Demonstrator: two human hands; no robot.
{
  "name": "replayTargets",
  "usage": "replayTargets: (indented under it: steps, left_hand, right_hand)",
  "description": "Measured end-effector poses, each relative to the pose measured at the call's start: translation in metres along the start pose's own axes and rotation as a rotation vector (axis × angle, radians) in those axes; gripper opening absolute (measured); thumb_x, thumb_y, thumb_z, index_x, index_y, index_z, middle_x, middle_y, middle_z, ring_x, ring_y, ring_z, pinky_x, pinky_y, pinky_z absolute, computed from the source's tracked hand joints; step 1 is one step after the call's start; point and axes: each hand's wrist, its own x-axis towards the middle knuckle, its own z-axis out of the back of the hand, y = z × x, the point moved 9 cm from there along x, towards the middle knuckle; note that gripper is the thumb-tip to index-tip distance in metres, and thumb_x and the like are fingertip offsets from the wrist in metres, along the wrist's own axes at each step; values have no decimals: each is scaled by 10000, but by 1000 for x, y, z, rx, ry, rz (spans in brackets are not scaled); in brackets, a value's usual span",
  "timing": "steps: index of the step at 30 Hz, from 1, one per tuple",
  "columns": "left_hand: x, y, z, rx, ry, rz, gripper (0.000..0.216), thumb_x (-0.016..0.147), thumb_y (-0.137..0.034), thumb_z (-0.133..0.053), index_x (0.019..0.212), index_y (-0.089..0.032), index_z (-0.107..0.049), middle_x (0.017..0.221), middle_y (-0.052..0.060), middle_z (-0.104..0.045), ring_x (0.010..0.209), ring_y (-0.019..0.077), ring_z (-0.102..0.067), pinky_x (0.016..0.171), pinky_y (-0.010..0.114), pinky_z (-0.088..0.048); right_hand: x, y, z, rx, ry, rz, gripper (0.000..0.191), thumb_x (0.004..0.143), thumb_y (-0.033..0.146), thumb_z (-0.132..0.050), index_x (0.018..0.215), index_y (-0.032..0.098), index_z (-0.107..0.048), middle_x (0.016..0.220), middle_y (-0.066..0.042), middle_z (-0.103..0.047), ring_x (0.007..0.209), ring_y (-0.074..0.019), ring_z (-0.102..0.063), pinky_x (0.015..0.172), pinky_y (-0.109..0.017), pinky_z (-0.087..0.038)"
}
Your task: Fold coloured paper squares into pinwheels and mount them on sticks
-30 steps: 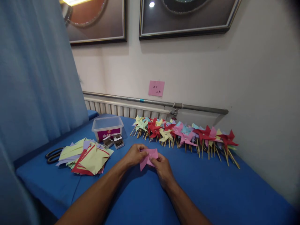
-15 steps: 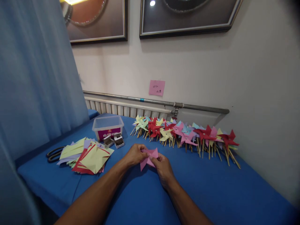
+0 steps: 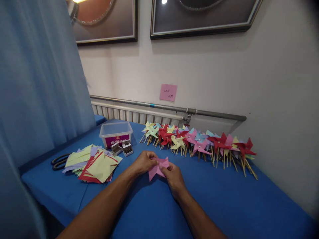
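A pink paper pinwheel (image 3: 157,170), folded into points and without a stick, is held over the blue-covered table. My left hand (image 3: 146,162) pinches its upper left side between thumb and fingers. On the right edge, my right hand (image 3: 173,176) grips the same paper, its thumb pressed near the middle. The fingers behind the paper are partly hidden. To the left lies a pile of cut paper squares (image 3: 101,166) in yellow, red and lilac. Behind my hands, several finished pinwheels (image 3: 178,142) on wooden sticks lie in a long row.
A clear plastic tub (image 3: 116,127) stands at the back left, with two small boxes (image 3: 127,148) before it, one holding small metal pins. Black-handled scissors (image 3: 59,162) lie beside the paper pile. A pipe (image 3: 169,108) and radiator run along the wall; a blue curtain (image 3: 42,76) hangs left.
The view has shifted slightly. Both hands keep their hold on the pink paper, and its upper point has been bent a little.
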Motion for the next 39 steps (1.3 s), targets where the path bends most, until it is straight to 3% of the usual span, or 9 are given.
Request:
replayTargets:
  steps: [4, 11, 17, 20, 25, 31, 35, 39]
  left_hand:
    - [0, 1, -1, -61, -11, 17, 180, 649, -275, -773, 739, -138, -698, 630, -21, -609, 563, 106, -496, 549, 236, -347]
    - [3, -4, 22, -221, -252, -52, 169, 668, -259, -748, 774, -155, -668, 716, 4, -656, 644, 124, -589, 671, 257, -465]
    - [2, -2, 5, -212, -157, -45, 171, 695, -295, -739, 742, -166, -637, 660, 3, -653, 592, 130, -596, 620, 252, -444]
    - [1, 4, -3, -215, -187, -54, 188, 720, -323, -729, 775, -159, -655, 667, -3, -654, 590, 128, -578, 613, 253, -441]
    - [-9, -11, -2, 45, -328, -265, 88, 775, -246, -666, 749, -164, -686, 696, -2, -656, 644, 135, -570, 639, 257, -438]
    - [-36, -49, -20, 403, -309, -663, 129, 875, -156, -614, 798, -190, -712, 906, 61, -715, 862, 180, -646, 811, 303, -493]
    - [-40, -50, -26, 441, -285, -705, 179, 895, -115, -587, 802, -189, -720, 974, 83, -723, 904, 186, -665, 820, 302, -510]
    - [-37, -49, -24, 331, -277, -674, 162, 897, -145, -602, 816, -189, -735, 950, 77, -732, 904, 189, -673, 835, 307, -510]
  right_hand:
    - [0, 0, 0, 48, -19, -8, 332, 641, 346, -871, 913, 159, -834, 805, -43, -806, 666, -190, -668, 624, -276, -507]
    - [1, -4, 15, 256, -100, -95, 365, 580, 372, -930, 854, 166, -805, 807, -52, -804, 674, -194, -696, 664, -319, -591]
    - [2, 2, 27, 371, -121, -88, 359, 587, 344, -930, 874, 172, -802, 837, -67, -812, 708, -202, -711, 688, -325, -603]
    - [4, 3, 32, 341, -179, -38, 353, 585, 351, -921, 866, 174, -801, 824, -58, -811, 702, -215, -720, 687, -334, -600]
    - [5, -7, 30, 274, -215, -54, 302, 610, 340, -885, 861, 192, -807, 819, -41, -816, 740, -238, -745, 728, -339, -606]
    - [8, -14, 30, 228, -236, -1, 251, 639, 333, -829, 854, 204, -807, 801, -28, -810, 695, -217, -717, 679, -301, -562]
    - [11, -13, 28, 220, -214, 35, 276, 651, 358, -824, 878, 201, -803, 818, -35, -810, 703, -210, -705, 667, -289, -537]
    - [11, -8, 25, 189, -198, 64, 297, 657, 374, -814, 896, 199, -804, 851, -47, -817, 741, -226, -716, 698, -307, -546]
